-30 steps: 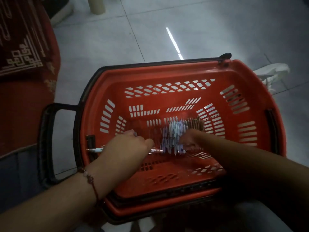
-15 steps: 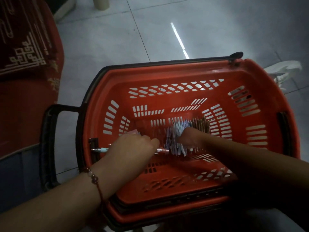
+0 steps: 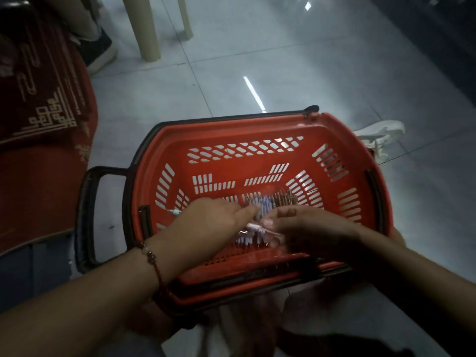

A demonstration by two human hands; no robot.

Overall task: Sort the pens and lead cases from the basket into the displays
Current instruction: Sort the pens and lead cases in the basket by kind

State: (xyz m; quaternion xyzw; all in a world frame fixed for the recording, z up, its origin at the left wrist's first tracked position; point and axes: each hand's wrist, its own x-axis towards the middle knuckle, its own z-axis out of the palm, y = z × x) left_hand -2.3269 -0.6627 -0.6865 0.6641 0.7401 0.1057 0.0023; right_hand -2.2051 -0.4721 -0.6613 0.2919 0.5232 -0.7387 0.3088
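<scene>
A red basket [image 3: 342,140] with black handles stands on the tiled floor below me. On its bottom lies a row of white and purple pens [image 3: 262,203] with several brown pens [image 3: 283,198] to their right. My left hand [image 3: 206,224] is curled round a pen whose teal tip [image 3: 174,212] sticks out to the left. My right hand [image 3: 311,225] is over the near part of the row, and its fingertips pinch a pale pink pen [image 3: 253,227]. Motion blur hides the pens under both hands. No lead case or display shows.
A red cloth with a gold pattern [image 3: 43,119] hangs at the left. Beige furniture legs [image 3: 146,27] and a person's dark shoe [image 3: 99,50] are at the far left. A white shoe [image 3: 381,135] lies by the basket's far right corner.
The view has tipped up and shows more floor. My hands have drawn closer together over the pens. The pen in my left hand now tilts, and my right hand pinches a pink pen.
</scene>
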